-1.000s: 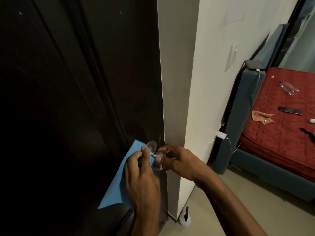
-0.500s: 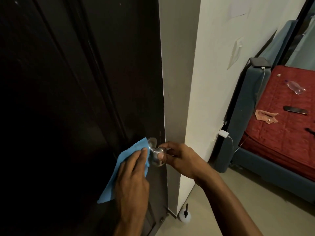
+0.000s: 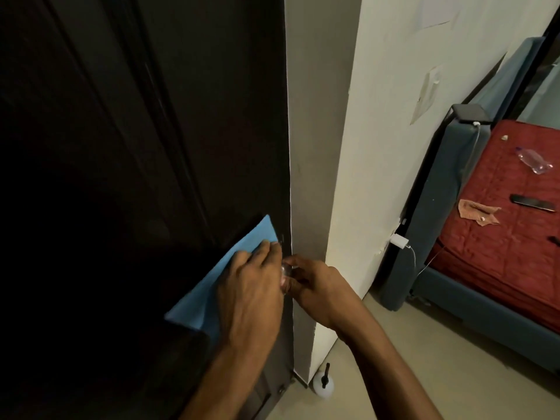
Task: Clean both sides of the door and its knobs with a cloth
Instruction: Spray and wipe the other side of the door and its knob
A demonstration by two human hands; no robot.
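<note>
Knob (image 3: 285,272) wedged between hands: left hand (image 3: 253,291) flat, pressing cloth (image 3: 209,286) just left; right hand (image 3: 318,291) pinching it, nearer.

Bed (image 3: 472,301) at right, blue-grey upholstered frame, red quilted cover (image 3: 497,247). On the cover: clear plastic bottle (image 3: 534,160) lying flat, dark phone-like slab (image 3: 533,203), crumpled tan cloth (image 3: 477,211) near the headboard side, small pale bit (image 3: 504,137) further up; a dark item at the right edge is cut off. Floor (image 3: 439,353) is beige; white round thing with a black stem (image 3: 323,384) stands on it at the wall corner.
</note>
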